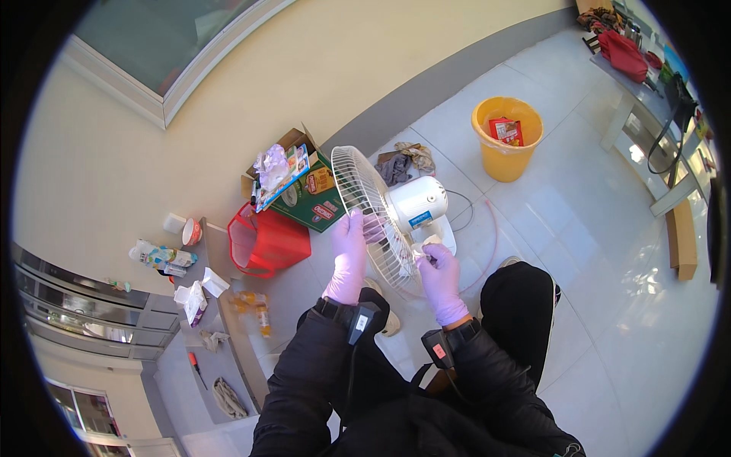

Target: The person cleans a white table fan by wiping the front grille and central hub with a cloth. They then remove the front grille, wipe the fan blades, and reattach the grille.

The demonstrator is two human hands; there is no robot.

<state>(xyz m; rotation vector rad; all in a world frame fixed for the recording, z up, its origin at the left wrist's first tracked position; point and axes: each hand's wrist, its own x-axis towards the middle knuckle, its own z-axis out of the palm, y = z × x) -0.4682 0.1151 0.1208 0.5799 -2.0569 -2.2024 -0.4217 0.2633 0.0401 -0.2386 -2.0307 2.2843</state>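
A white electric fan stands on the floor before me, its round wire grille [357, 177] turned to the left and its motor housing [417, 203] to the right. My left hand [347, 257], in a pale purple glove, grips the near front side of the grille, with some fingers seen behind the wires. My right hand [441, 280], gloved alike, pinches a crumpled white tissue or cloth [425, 247] against the rear of the grille, low down near the fan's base [448, 240]. The fan blades cannot be made out clearly.
Left of the fan are a green cardboard box [311, 200] and a red bag [274, 243]. A low ledge [214, 308] holds tissues, a screwdriver [197, 368] and a rag [228, 397]. Rags [394, 168] and a yellow bin [505, 160] lie beyond; a table [634, 100] stands far right.
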